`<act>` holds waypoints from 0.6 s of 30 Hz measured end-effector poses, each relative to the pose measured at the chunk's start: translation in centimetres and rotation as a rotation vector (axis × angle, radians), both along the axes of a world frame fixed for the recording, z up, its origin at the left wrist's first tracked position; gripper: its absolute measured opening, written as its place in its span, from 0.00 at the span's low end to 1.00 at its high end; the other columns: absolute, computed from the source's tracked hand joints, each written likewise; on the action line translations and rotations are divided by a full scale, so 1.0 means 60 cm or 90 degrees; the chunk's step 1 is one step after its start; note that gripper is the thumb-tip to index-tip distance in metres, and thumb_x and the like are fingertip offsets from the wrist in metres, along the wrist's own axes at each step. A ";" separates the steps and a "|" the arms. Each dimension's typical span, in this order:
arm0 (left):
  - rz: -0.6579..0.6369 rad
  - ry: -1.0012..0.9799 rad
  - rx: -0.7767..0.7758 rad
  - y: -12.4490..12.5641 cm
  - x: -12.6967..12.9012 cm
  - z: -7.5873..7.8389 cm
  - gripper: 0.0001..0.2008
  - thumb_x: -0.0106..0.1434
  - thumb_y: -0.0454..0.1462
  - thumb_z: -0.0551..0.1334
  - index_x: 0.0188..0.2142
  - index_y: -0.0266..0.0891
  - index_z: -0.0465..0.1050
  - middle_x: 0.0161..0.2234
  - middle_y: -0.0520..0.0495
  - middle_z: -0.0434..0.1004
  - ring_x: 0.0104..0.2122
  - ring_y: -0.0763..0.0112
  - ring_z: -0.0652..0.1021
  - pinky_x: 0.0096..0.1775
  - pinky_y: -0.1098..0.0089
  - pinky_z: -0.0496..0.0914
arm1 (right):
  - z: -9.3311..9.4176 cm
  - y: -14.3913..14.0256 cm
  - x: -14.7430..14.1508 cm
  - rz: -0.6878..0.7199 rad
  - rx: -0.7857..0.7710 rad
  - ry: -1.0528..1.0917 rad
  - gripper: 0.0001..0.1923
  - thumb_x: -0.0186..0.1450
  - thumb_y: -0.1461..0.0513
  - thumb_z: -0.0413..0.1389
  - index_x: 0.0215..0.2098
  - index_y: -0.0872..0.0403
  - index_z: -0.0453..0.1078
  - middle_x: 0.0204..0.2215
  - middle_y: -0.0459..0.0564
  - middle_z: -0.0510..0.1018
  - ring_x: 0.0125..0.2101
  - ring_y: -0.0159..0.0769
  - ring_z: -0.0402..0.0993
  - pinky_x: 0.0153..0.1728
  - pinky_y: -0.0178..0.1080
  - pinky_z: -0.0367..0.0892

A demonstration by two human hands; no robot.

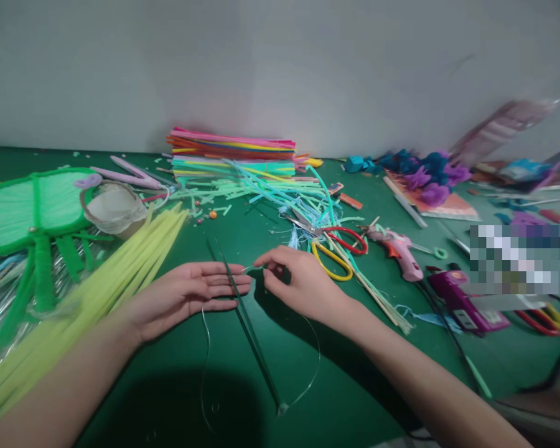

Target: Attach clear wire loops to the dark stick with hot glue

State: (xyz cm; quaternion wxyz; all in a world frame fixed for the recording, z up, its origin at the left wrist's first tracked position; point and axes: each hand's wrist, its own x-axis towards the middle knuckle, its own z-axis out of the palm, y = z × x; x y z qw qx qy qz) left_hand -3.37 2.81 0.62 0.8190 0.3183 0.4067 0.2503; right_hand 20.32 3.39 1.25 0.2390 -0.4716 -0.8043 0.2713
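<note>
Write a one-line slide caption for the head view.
Left hand lies open under thin dark stems; right hand pinches clear thread beside scissors on the green table.

A craft workspace: pipe cleaners, scissors and glue gun strewn about

**Green craft table against a plain wall**

So the whole upper half of the frame is just a bare, pale grey wall, flat and unmarked apart from a faint smudge toward the upper right. It meets a table covered in dark green, which fills the lower half. Light is soft and even, kinda dim, with a dark shadow pooling on the green at the bottom centre. No windows or floor in view.
</note>
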 end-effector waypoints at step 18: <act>-0.028 0.153 0.138 -0.008 0.017 0.007 0.14 0.64 0.38 0.64 0.49 0.38 0.77 0.50 0.37 0.80 0.49 0.55 0.80 0.26 0.76 0.74 | -0.008 0.004 -0.001 -0.054 -0.262 0.210 0.08 0.60 0.66 0.55 0.36 0.55 0.75 0.22 0.41 0.72 0.22 0.25 0.64 0.23 0.31 0.59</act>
